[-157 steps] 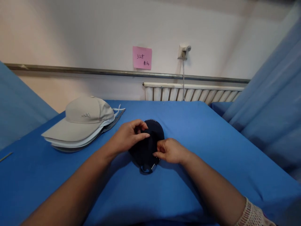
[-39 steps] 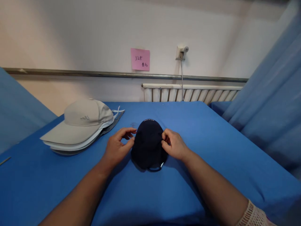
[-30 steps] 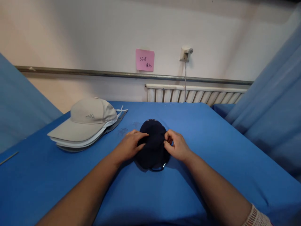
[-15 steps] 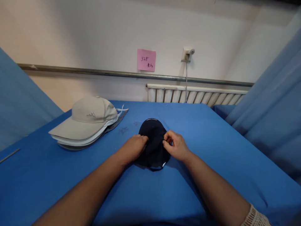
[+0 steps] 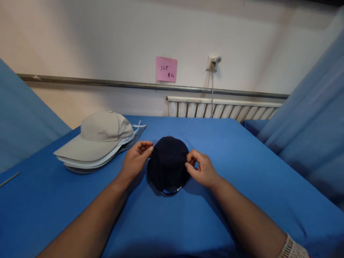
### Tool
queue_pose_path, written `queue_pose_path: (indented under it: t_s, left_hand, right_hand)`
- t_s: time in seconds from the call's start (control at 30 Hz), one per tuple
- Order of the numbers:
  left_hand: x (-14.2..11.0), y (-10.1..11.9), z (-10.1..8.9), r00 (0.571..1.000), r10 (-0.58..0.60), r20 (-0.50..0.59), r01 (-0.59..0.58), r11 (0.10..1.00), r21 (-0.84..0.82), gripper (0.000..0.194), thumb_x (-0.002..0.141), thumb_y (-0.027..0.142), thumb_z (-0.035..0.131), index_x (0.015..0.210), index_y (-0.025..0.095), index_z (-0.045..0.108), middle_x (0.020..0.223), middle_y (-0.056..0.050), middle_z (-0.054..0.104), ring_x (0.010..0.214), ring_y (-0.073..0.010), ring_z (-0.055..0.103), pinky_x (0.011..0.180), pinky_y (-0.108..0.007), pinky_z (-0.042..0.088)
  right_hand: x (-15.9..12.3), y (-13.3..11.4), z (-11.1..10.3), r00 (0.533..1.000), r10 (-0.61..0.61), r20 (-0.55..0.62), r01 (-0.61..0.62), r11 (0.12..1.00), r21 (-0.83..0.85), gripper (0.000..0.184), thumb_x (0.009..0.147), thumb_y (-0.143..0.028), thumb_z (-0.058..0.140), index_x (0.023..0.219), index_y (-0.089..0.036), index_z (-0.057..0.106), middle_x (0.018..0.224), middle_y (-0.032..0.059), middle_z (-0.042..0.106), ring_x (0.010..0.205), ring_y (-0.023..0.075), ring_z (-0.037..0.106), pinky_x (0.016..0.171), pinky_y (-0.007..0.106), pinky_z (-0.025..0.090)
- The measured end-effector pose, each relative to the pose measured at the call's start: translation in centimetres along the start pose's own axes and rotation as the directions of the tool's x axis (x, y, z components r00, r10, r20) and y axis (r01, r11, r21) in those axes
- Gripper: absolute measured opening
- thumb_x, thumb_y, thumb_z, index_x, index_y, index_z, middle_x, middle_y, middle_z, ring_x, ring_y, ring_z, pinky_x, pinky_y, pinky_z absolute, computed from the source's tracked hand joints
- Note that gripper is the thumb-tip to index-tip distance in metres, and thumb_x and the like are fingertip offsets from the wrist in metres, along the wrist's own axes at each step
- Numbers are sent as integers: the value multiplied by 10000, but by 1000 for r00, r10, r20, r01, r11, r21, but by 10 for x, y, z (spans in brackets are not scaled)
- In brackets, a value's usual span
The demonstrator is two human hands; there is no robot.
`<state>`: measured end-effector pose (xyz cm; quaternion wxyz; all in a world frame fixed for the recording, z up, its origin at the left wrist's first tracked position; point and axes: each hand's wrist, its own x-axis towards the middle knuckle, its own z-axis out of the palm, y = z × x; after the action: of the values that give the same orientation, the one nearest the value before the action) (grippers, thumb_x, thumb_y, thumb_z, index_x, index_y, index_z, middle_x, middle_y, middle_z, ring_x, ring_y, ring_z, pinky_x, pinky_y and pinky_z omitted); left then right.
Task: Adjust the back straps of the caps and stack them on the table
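Note:
A dark navy cap [image 5: 169, 161] lies on the blue cloth in front of me, its brim pointing away and its strap end towards me. My left hand [image 5: 137, 157] pinches the cap's left edge between thumb and fingers. On the opposite side, my right hand [image 5: 201, 165] grips the right edge in a pinch. The fabric looks spread between the two hands. A shiny spot shows near the strap opening at the bottom.
To the left sits a stack of caps, a beige cap [image 5: 99, 134] on top of white and grey ones. A thin stick [image 5: 10, 178] lies at the far left. Behind the blue-covered table [image 5: 215, 222] are a radiator [image 5: 199, 109], a metal rail [image 5: 107, 82] and a pink note [image 5: 166, 69].
My left hand has shifted left and up, from on top of the cap to its left edge. The cap has moved slightly left and its crown looks wider. My right hand stays nearly in place.

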<state>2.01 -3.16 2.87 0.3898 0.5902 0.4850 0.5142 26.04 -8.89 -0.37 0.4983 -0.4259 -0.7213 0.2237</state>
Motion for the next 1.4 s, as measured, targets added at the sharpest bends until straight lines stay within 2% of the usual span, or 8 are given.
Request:
queue_pose_path:
  t_s: [0.13, 0.27, 0.5, 0.63, 0.87, 1.1, 1.23, 1.4]
  left_hand:
    - [-1, 0, -5, 999, 28, 27, -31, 995, 98, 274, 741, 344, 686, 964, 187, 655, 928, -51, 687, 865, -197, 642, 826, -348, 504]
    - [-1, 3, -13, 980, 97, 175, -123, 982, 145, 358, 769, 317, 638, 1108, 205, 651, 1110, -90, 689, 1011, -237, 639, 908, -395, 499]
    - [-2, 7, -22, 919, 156, 363, -306, 862, 405, 373, 743, 293, 653, 1113, 249, 683, 1118, -51, 709, 1038, -259, 654, 951, -411, 503]
    - [-4, 9, -20, 939, 163, 304, -280, 874, 397, 284, 799, 409, 647, 1010, 228, 707, 975, -48, 725, 910, -231, 672, 880, -386, 530]
    - [3, 0, -17, 997, 75, 25, -75, 997, -12, 248, 725, 347, 757, 908, 203, 670, 854, -28, 690, 797, -166, 652, 794, -315, 533]
    - [-9, 15, -16, 980, 197, -8, -191, 958, 213, 271, 779, 362, 692, 1002, 208, 667, 992, -58, 703, 923, -213, 654, 881, -365, 512]
    - [-23, 35, -15, 920, 336, 203, -392, 801, 451, 309, 813, 379, 645, 1085, 236, 674, 1027, -53, 703, 933, -230, 639, 882, -377, 498]
    - [-27, 47, -7, 794, 329, 512, -597, 581, 553, 300, 838, 356, 614, 1116, 258, 672, 1065, -55, 699, 1014, -256, 606, 890, -389, 480]
  right_hand:
    - [1, -1, 0, 1000, -15, 5, 15, 1000, -14, 107, 773, -144, 566, 759, -215, 487, 698, -32, 516, 594, 105, 495, 558, 233, 409]
    - [1, -2, 2, 1000, -5, 14, 5, 1000, -25, 102, 773, -138, 562, 763, -213, 494, 700, -30, 523, 595, 104, 493, 543, 230, 397]
    - [-1, 0, 4, 998, 48, 32, -48, 999, -8, 83, 785, -159, 575, 778, -211, 511, 707, -28, 530, 583, 98, 478, 507, 214, 376]
    - [0, 0, 4, 998, 57, 20, -57, 998, -9, 70, 792, -164, 574, 782, -211, 522, 697, -30, 538, 584, 101, 492, 507, 215, 383]
    - [-2, -5, 5, 999, -23, -50, 23, 1000, 12, 86, 804, -178, 582, 779, -217, 510, 701, -25, 526, 589, 107, 489, 549, 238, 411]
    - [-5, -9, 14, 1000, -20, 7, 20, 1000, 7, 86, 808, -181, 584, 783, -220, 511, 742, -9, 560, 608, 113, 510, 551, 238, 416]
    - [-5, -8, 17, 1000, -22, 19, 22, 1000, 7, 75, 809, -172, 587, 803, -219, 528, 746, -14, 571, 629, 116, 526, 575, 239, 424]
    - [-4, -5, 19, 999, -27, 18, 27, 1000, -4, 62, 816, -183, 597, 809, -218, 546, 761, -11, 583, 660, 123, 547, 623, 248, 445]
